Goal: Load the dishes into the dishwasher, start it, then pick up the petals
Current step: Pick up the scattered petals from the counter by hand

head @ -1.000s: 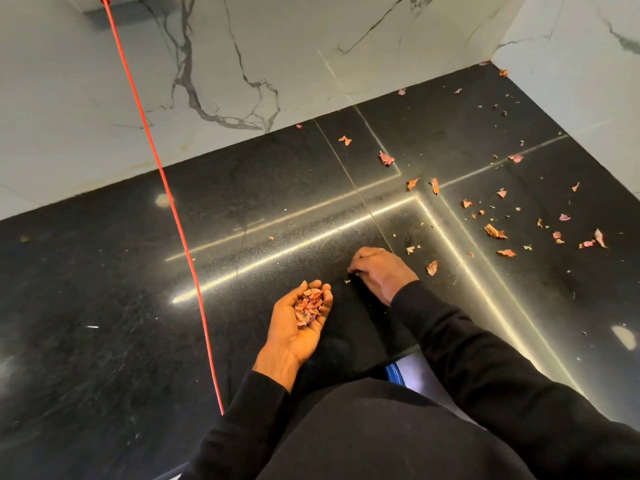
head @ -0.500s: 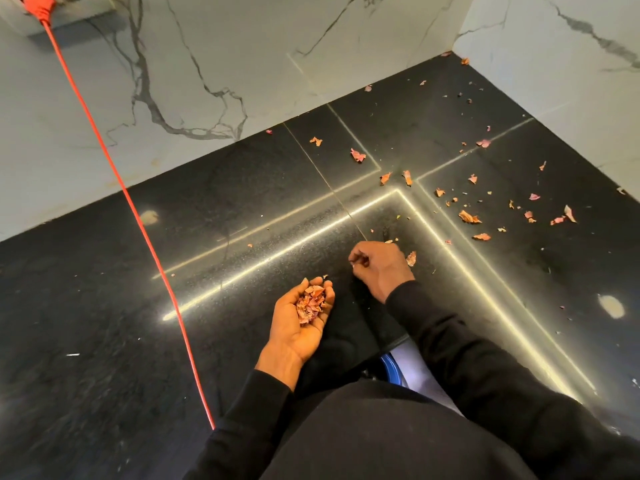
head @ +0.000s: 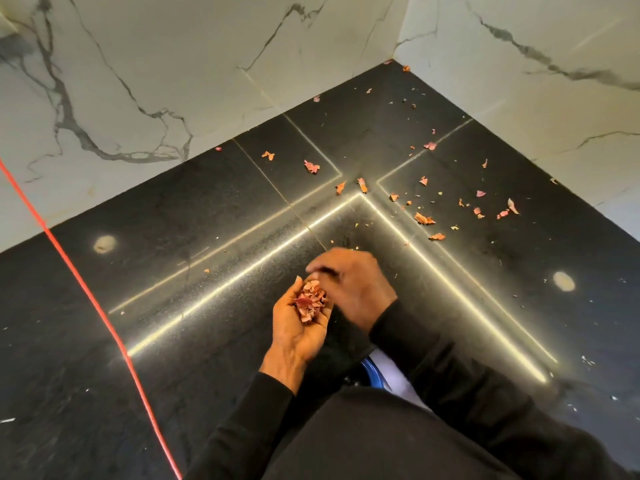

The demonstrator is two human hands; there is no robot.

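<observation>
head view: left hand (head: 303,329) cups a petal pile (head: 310,301), right hand (head: 353,282) bunched over it, fingers' hold unclear; many loose petals (head: 424,219) uncollected far right

Open floor (head: 194,258) ahead, strewn only with flat petals (head: 424,218). Bounded beyond by two marble walls (head: 207,64); crossed left by a red cord (head: 104,318).

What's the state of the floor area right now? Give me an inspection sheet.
Surface: black floor, glossy, pale joints.
Job's things: pile in left hand; loose petals scattered toward the corner; dishwasher not in view.
Clutter: blue-white thing under the arms, mostly hidden.
Hands: left cups pile; right hand over it, fingers blurred.
Cables: red cable crosses floor at left.
Surroundings: marble walls.
</observation>
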